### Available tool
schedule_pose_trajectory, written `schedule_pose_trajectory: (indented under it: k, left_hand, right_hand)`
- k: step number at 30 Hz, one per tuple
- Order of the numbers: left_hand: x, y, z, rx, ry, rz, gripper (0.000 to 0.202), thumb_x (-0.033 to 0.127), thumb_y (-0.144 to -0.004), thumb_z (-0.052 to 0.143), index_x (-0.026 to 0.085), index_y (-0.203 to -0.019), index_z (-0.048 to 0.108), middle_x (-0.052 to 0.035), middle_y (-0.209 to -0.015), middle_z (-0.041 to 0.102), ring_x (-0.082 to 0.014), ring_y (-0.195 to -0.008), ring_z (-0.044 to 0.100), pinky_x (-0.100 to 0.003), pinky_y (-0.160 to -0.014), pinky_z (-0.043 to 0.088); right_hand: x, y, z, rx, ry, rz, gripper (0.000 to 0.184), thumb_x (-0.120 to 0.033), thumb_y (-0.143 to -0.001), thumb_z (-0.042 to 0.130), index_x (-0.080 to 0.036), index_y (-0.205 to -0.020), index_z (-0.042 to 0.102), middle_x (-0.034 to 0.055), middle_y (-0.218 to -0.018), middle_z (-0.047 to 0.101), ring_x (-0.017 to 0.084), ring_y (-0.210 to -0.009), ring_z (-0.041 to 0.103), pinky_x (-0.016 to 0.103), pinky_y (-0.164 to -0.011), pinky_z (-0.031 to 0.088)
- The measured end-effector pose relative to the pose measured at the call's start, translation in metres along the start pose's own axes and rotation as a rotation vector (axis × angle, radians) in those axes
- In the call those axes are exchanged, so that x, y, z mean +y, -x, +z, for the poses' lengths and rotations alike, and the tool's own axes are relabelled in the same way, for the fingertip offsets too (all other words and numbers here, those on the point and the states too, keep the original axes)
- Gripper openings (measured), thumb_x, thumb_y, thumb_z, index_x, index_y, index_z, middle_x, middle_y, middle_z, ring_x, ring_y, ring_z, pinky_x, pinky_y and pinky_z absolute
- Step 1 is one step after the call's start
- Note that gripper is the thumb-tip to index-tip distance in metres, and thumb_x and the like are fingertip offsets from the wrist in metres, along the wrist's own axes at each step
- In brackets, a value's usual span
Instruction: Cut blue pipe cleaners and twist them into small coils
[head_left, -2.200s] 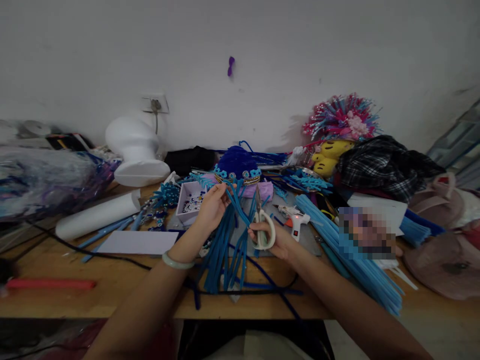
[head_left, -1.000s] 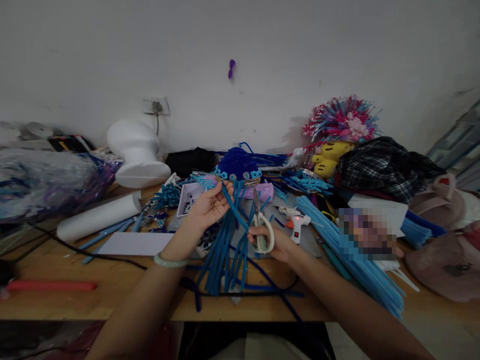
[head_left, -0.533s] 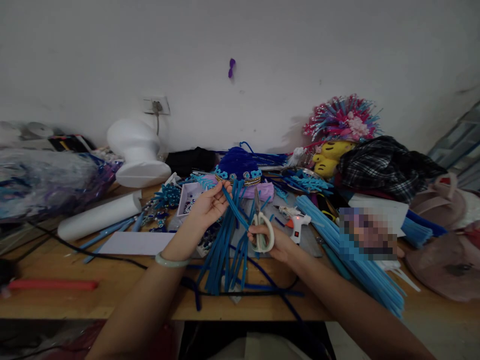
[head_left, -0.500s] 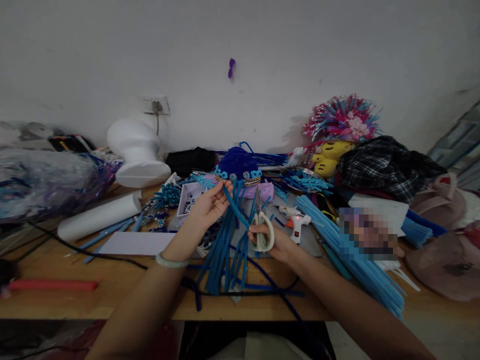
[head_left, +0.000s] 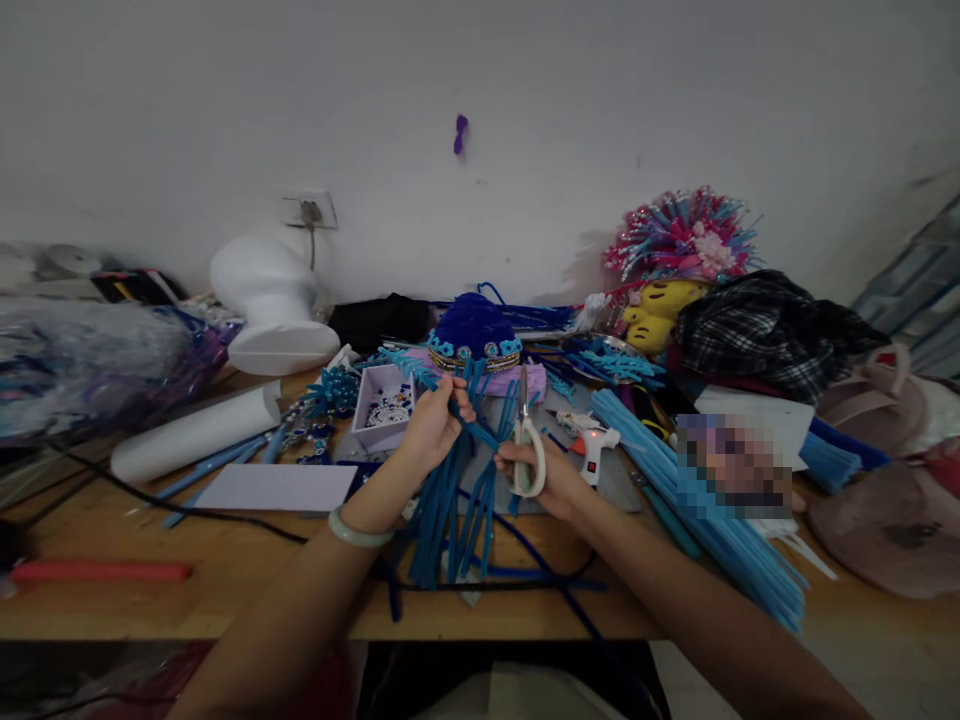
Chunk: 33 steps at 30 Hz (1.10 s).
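My left hand [head_left: 435, 428], a pale bangle [head_left: 358, 530] on its wrist, has its fingers closed round a few teal pipe cleaners [head_left: 481, 432]. Their other ends reach my right hand [head_left: 553, 475]. That hand is closed on white-handled scissors [head_left: 534, 480], blades pointing up and away, and its fingertips also pinch the pipe cleaner ends. Just beyond both hands sits a dark blue velvety headpiece [head_left: 476, 322] with light blue flowers and a gold beaded band. Many more teal pipe cleaners [head_left: 431, 535] hang from its front down over the table edge area.
A hot glue gun [head_left: 598, 450] with a lit red switch lies right of the scissors. Light blue pipe cleaners [head_left: 697, 520] lie further right. On the left are a bead box [head_left: 382, 437], white card [head_left: 274, 487], paper roll [head_left: 195, 430] and white foam head [head_left: 270, 300]. A black cable [head_left: 187, 510] crosses the table.
My left hand has shifted slightly right and down toward the right hand, its fingers curled further round the pipe cleaners. More of the bead box shows. The scissors have tilted a little more upright.
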<state>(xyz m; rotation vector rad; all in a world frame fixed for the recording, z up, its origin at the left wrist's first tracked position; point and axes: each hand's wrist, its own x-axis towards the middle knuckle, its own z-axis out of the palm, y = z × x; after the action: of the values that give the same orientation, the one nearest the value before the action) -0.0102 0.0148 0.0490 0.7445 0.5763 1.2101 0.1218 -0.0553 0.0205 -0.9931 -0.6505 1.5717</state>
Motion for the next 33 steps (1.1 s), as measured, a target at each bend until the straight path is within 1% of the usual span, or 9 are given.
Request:
schedule_pose_trajectory:
  k: [3,5,8,14,18,22,26,30,33]
  left_hand:
    - [0.002,-0.001,0.000,-0.068,0.206,-0.076,0.024,0.024,-0.084,0.037,0.014,-0.064,0.046,0.0067,-0.043,0.029,-0.0036,-0.034,0.029,-0.015,-0.036,0.025]
    - [0.003,0.001,0.001,-0.094,0.278,-0.094,0.025,0.027,-0.083,0.034,0.015,-0.063,0.043,0.0057,-0.046,0.029,-0.0051,-0.037,0.030,-0.017,-0.037,0.026]
    - [0.003,0.004,0.003,-0.089,0.301,-0.059,0.020,0.025,-0.080,0.034,0.016,-0.066,0.043,0.0029,-0.053,0.034,-0.0074,-0.043,0.036,-0.019,-0.041,0.030]
    - [-0.003,0.002,0.004,-0.021,0.244,0.005,0.014,0.015,-0.080,0.038,0.013,-0.069,0.047,0.0038,-0.054,0.034,-0.0044,-0.044,0.035,-0.015,-0.041,0.029]
    - [-0.007,0.000,0.002,-0.055,0.241,-0.059,0.017,0.014,-0.081,0.038,0.012,-0.068,0.048,0.0045,-0.052,0.031,-0.0035,-0.041,0.032,-0.014,-0.039,0.027]
    - [-0.011,0.003,0.004,-0.093,0.186,-0.091,0.015,0.015,-0.080,0.040,0.011,-0.070,0.050,0.0048,-0.051,0.031,-0.0030,-0.040,0.031,-0.013,-0.037,0.025]
    - [-0.012,0.006,0.007,-0.128,0.099,-0.047,0.010,0.016,-0.079,0.044,0.011,-0.076,0.052,0.0049,-0.052,0.032,-0.0031,-0.040,0.031,-0.014,-0.036,0.024]
    - [-0.012,0.008,0.008,-0.149,0.003,-0.010,0.010,0.020,-0.078,0.046,0.012,-0.081,0.051,0.0052,-0.053,0.034,-0.0031,-0.041,0.030,-0.014,-0.037,0.024]
    - [-0.013,0.009,0.008,-0.156,-0.104,0.046,0.009,0.022,-0.077,0.047,0.015,-0.083,0.048,0.0065,-0.051,0.035,-0.0035,-0.040,0.029,-0.014,-0.038,0.023]
  right_hand:
    - [0.001,0.004,0.004,-0.012,0.066,-0.020,0.042,-0.018,-0.044,0.075,-0.018,-0.070,0.041,-0.0045,-0.055,0.059,0.009,-0.048,0.057,0.019,-0.048,0.045]
    - [0.002,0.005,0.005,-0.030,0.105,-0.023,0.044,-0.019,-0.044,0.075,-0.018,-0.071,0.041,-0.0046,-0.054,0.059,0.010,-0.046,0.056,0.019,-0.045,0.043]
    - [0.005,0.005,0.005,-0.053,0.134,-0.032,0.043,-0.022,-0.045,0.074,-0.018,-0.072,0.040,-0.0043,-0.054,0.059,0.010,-0.044,0.056,0.019,-0.044,0.042]
    - [0.005,0.004,0.003,-0.056,0.107,-0.023,0.044,-0.023,-0.045,0.075,-0.018,-0.072,0.041,-0.0046,-0.056,0.058,0.010,-0.048,0.057,0.020,-0.046,0.044]
    - [-0.005,0.002,0.000,0.013,0.144,-0.055,0.041,-0.025,-0.046,0.074,-0.018,-0.071,0.043,-0.0060,-0.055,0.055,0.008,-0.046,0.054,0.019,-0.043,0.044]
    - [-0.017,-0.001,-0.008,0.075,0.165,-0.144,0.034,-0.033,-0.053,0.071,-0.018,-0.069,0.045,-0.0068,-0.050,0.051,0.005,-0.038,0.046,0.016,-0.035,0.037]
    - [-0.020,-0.002,-0.012,0.058,0.126,-0.151,0.033,-0.046,-0.063,0.061,-0.017,-0.065,0.046,-0.0050,-0.049,0.050,0.005,-0.036,0.043,0.016,-0.033,0.035]
    - [-0.016,0.003,-0.005,-0.006,0.196,-0.130,0.035,-0.050,-0.063,0.060,-0.018,-0.067,0.047,-0.0051,-0.049,0.051,0.006,-0.036,0.045,0.017,-0.034,0.036]
    - [-0.015,0.011,0.001,-0.078,0.239,-0.131,0.036,-0.052,-0.063,0.058,-0.018,-0.066,0.048,-0.0039,-0.050,0.052,0.007,-0.037,0.046,0.018,-0.035,0.037]
